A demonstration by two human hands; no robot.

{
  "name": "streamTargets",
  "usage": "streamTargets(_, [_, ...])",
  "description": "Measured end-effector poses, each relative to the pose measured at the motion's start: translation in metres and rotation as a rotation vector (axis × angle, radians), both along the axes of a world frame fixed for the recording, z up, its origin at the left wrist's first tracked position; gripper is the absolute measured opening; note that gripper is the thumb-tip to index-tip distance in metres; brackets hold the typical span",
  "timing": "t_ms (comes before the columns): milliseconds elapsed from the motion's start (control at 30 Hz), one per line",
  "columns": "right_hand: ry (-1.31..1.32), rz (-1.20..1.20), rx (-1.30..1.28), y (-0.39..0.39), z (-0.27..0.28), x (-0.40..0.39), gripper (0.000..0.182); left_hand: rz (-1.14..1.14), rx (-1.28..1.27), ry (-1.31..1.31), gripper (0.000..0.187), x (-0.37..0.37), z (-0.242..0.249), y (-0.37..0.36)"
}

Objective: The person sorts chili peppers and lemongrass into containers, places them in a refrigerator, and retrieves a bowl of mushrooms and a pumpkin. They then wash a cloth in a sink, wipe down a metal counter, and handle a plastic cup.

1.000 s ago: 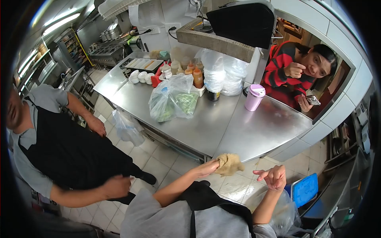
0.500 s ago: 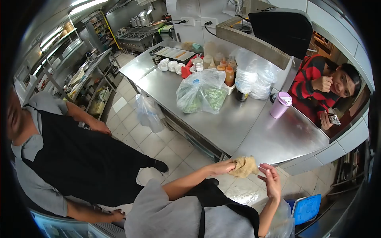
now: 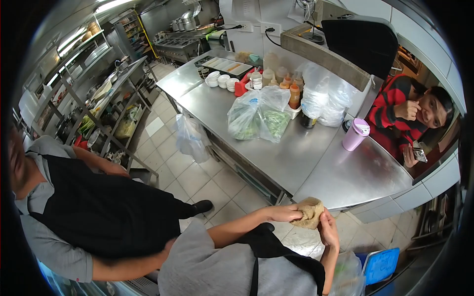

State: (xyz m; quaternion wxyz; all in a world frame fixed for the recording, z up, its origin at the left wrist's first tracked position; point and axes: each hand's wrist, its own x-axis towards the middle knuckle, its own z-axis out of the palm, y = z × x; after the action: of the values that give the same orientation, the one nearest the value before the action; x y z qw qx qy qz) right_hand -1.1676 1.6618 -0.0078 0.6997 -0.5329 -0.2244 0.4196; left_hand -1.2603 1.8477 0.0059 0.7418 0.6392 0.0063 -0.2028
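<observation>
At the far left we see a co-worker in a grey shirt and black apron (image 3: 103,207) standing on the tiled floor, one arm down by the side. Behind that person a wire rack (image 3: 98,106) carries kitchen goods, and further back a stove with pots (image 3: 180,42) fills the far corner. Moving right, a clear plastic bag (image 3: 190,140) hangs off the near left edge of the steel counter (image 3: 316,172). On the counter's far end stand small white bowls (image 3: 219,80) and sauce bottles (image 3: 291,91), and near the middle two clear bags of greens (image 3: 259,118) lean together. Close to us, our left hand (image 3: 284,213) reaches out with fingers closed on a crumpled beige cloth (image 3: 308,212), which sits at the near edge of the counter, just at its corner. Our right hand (image 3: 328,229) comes up from below with the palm against the cloth's right side, fingers curled loosely round it, so both hands grasp the cloth between them. Further right on the counter a lilac lidded cup (image 3: 355,134) stands upright, well apart from the cloth. Beyond it, in the serving window, a person in a red and black striped top (image 3: 392,116) holds a phone (image 3: 419,155) low in one hand. Down at the near right a blue lid (image 3: 380,264) lies by the floor.
</observation>
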Motion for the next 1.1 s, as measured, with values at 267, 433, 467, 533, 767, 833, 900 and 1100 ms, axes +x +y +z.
streamTargets(267, [-0.090, -0.031, 0.069, 0.007, -0.004, -0.001, 0.040, -0.104, 0.212, -0.197, 0.060, -0.002, 0.036, 0.004])
streamTargets(433, [-0.034, -0.067, 0.094, 0.018, 0.007, 0.004, 0.034, -0.027, 0.345, -0.233, 0.057, 0.001, 0.058, 0.017])
streamTargets(467, [-0.043, -0.075, 0.079, 0.019, 0.006, 0.006, 0.035, 0.083, 0.264, -0.309, 0.053, 0.001, 0.050, 0.017])
streamTargets(533, [-0.053, -0.077, 0.067, 0.022, 0.007, 0.007, 0.035, 0.107, 0.292, -0.303, 0.050, 0.000, 0.058, 0.026])
streamTargets(767, [-0.091, -0.001, -0.057, 0.039, 0.014, -0.003, 0.041, 0.121, 0.585, -0.363, 0.040, -0.008, 0.081, 0.044])
streamTargets(833, [-0.033, 0.038, -0.054, 0.044, 0.011, -0.005, 0.042, 0.048, 0.544, -0.286, 0.043, -0.009, 0.091, 0.040])
streamTargets(900, [0.075, 0.131, 0.021, 0.054, -0.018, -0.001, 0.037, 0.002, 0.663, -0.342, 0.044, -0.005, 0.077, 0.036])
streamTargets(1100, [0.281, 0.196, 0.118, 0.084, -0.039, -0.024, 0.030, -0.101, 0.965, -0.491, 0.044, -0.004, 0.117, 0.013])
